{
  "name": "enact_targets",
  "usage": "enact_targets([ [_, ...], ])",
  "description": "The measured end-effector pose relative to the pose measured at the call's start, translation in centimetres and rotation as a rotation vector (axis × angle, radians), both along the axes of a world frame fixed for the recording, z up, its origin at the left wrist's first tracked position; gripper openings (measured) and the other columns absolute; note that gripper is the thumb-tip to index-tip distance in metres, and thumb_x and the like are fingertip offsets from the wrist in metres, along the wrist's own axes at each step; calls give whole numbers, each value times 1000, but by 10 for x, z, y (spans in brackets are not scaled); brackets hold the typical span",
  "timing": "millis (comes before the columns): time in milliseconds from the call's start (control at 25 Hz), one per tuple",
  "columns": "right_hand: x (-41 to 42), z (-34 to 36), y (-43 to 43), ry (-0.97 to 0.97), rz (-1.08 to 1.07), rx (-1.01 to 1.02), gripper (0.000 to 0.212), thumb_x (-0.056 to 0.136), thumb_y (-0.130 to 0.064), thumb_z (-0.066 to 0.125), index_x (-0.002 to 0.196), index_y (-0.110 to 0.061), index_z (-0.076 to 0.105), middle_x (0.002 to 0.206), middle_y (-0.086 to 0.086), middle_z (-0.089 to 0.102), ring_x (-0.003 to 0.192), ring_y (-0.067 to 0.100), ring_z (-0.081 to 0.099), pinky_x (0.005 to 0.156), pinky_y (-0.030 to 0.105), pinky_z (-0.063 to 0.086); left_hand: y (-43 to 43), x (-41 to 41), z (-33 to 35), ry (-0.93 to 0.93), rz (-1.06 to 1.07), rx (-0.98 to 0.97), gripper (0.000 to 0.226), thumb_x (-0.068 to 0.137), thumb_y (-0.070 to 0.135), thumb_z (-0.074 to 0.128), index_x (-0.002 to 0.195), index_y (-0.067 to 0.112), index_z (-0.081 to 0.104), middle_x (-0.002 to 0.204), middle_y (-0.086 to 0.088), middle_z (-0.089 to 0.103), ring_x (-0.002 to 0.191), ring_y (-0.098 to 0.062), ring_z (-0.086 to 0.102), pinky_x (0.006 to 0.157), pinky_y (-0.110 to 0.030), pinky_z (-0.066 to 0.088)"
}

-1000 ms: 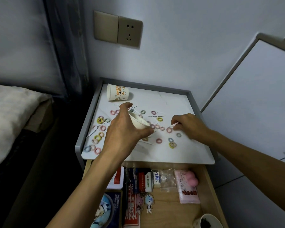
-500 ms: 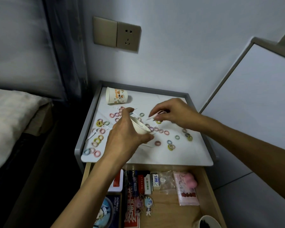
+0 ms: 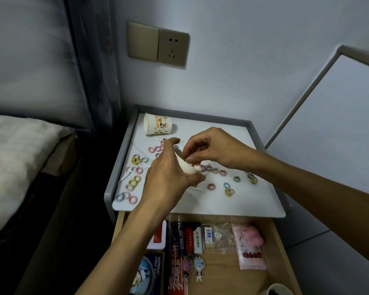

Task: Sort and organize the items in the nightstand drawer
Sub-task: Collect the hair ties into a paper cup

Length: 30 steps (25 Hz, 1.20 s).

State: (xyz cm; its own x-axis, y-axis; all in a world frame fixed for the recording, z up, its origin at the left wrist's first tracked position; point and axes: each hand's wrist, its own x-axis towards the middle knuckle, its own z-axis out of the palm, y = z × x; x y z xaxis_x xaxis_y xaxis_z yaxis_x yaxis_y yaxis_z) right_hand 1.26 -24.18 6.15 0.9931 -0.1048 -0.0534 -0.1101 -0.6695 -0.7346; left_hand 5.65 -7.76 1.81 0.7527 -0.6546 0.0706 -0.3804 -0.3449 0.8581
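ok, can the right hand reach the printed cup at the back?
Likely yes: printed cup lies on its side beyond the right hand, nothing between; the hand is at the white cup.

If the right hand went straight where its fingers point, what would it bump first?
Most likely the small white cup the left hand grips: the right hand's fingertips hover at its mouth, though depth is unclear.

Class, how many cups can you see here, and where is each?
3. A printed cup lies sideways at the back of the nightstand; a white cup is in the left hand; a third cup, partly cropped, stands in the drawer.
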Motion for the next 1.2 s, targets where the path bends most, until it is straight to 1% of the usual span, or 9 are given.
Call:
enact_targets([
  [240, -1, 12, -8, -139, -60, 119, 11, 86, 0, 70, 92, -8, 74, 87, 4, 76, 80, 14, 71, 74, 23, 56, 1, 0, 2, -16, 59, -29, 97, 63, 37, 89, 141, 30, 32, 124, 4, 58, 94, -9, 49, 58, -10, 33],
  [360, -1, -4, -32, -183, -236, 42, 9, 86, -3, 70, 94, -5, 74, 88, 11, 75, 79, 22, 71, 75, 31, 59, 2, 0, 3, -21, 89, -65, 94, 62, 37, 89, 139, 30, 35, 121, 4, 58, 99, -12, 50, 71, -25, 39],
  [480, 3, -39, -72, -17, -429, -247, 12, 86, -15, 73, 97, -13, 73, 100, 8, 74, 90, 17, 68, 80, 27, 54, 9, 6, 4, -13, 146, -95, 92, 62, 33, 89, 137, 29, 36, 118, 6, 59, 105, -17, 56, 77, -30, 45],
  [560, 10, -63, -87, 178, -458, -389, 31, 85, -29, 75, 111, -13, 69, 116, 8, 68, 102, 16, 61, 84, 23, 44, 11, 11, 4, -7, 177, -107, 92, 62, 33, 90, 137, 30, 36, 119, 4, 61, 109, -19, 58, 85, -38, 51],
  [640, 20, -82, -91, 277, -443, -459, 48, 82, -38, 76, 120, -13, 64, 124, 7, 63, 111, 21, 58, 88, 28, 44, 12, 14, 4, -1, 182, -107, 92, 61, 35, 89, 136, 30, 36, 120, 4, 62, 109, -20, 59, 87, -44, 52],
  [720, 26, -92, -89, 296, -450, -510, 51, 80, -37, 78, 121, -11, 63, 123, 9, 62, 111, 25, 58, 89, 31, 46, 11, 14, 4, 1, 174, -107, 92, 61, 34, 90, 136, 31, 37, 120, 4, 62, 109, -20, 59, 88, -43, 52],
  [840, 28, -99, -93, 274, -498, -505, 33, 83, -24, 78, 110, -8, 69, 112, 11, 69, 101, 25, 64, 85, 30, 49, 10, 16, 3, 3, 164, -113, 91, 61, 34, 90, 135, 31, 37, 119, 6, 62, 107, -19, 60, 88, -41, 52],
  [1000, 21, -103, -94, 313, -480, -547, 22, 88, -21, 72, 107, -9, 70, 107, 13, 71, 95, 27, 65, 85, 34, 53, 9, 16, 4, 16, 140, -90, 89, 64, 33, 89, 136, 30, 36, 115, 8, 60, 100, -15, 58, 78, -28, 46],
  [1200, 14, -101, -94, 285, -424, -589, 28, 87, -19, 73, 113, -11, 67, 112, 10, 69, 97, 25, 64, 81, 28, 47, 10, 11, 6, 10, 132, -89, 90, 65, 35, 88, 137, 30, 35, 116, 6, 59, 106, -19, 58, 85, -34, 50],
])
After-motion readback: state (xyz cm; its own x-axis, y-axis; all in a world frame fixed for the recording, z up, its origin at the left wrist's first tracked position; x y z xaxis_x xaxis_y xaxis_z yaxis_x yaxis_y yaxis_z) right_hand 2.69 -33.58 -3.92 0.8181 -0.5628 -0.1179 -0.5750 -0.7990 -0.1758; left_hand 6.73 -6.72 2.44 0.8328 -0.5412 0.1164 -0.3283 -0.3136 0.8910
